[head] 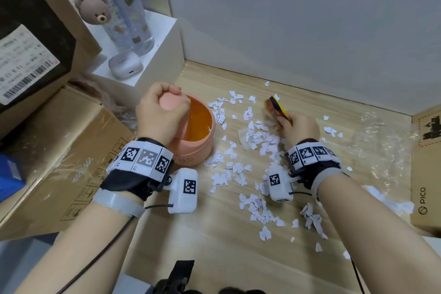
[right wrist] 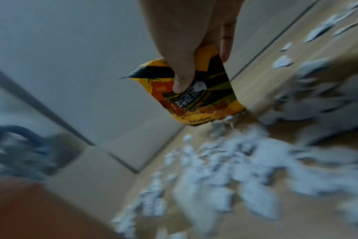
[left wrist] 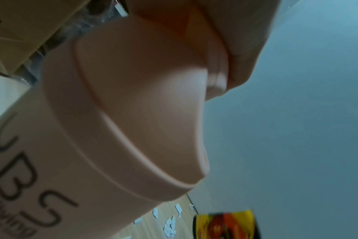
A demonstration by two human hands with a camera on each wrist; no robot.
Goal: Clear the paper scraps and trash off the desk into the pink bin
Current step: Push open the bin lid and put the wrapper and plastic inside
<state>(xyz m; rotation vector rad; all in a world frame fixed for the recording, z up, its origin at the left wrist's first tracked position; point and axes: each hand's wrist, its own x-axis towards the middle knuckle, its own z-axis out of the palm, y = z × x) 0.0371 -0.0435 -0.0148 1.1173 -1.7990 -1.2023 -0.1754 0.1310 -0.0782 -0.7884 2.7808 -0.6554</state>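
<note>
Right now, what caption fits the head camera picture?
Left hand tips the pink bin's lid; right hand grips a snack wrapper.

One pink bin [head: 200,148] counted, one lid [head: 170,102] on it. One yellow snack wrapper [head: 278,108] counted. White paper scraps [head: 256,207] too many for exact count: dozens strewn over desk [head: 214,246]. One crumpled clear plastic sheet [head: 379,150] noted. Cardboard boxes: one large at left [head: 55,150], one at right edge [head: 427,174]. One clear tumbler [head: 128,19], one bear charm [head: 95,11], one white earbud case [head: 125,64] counted. Two hands seen: left hand [head: 160,117], right hand [head: 301,129]. Two wrist cameras [head: 183,191] worn.
</note>
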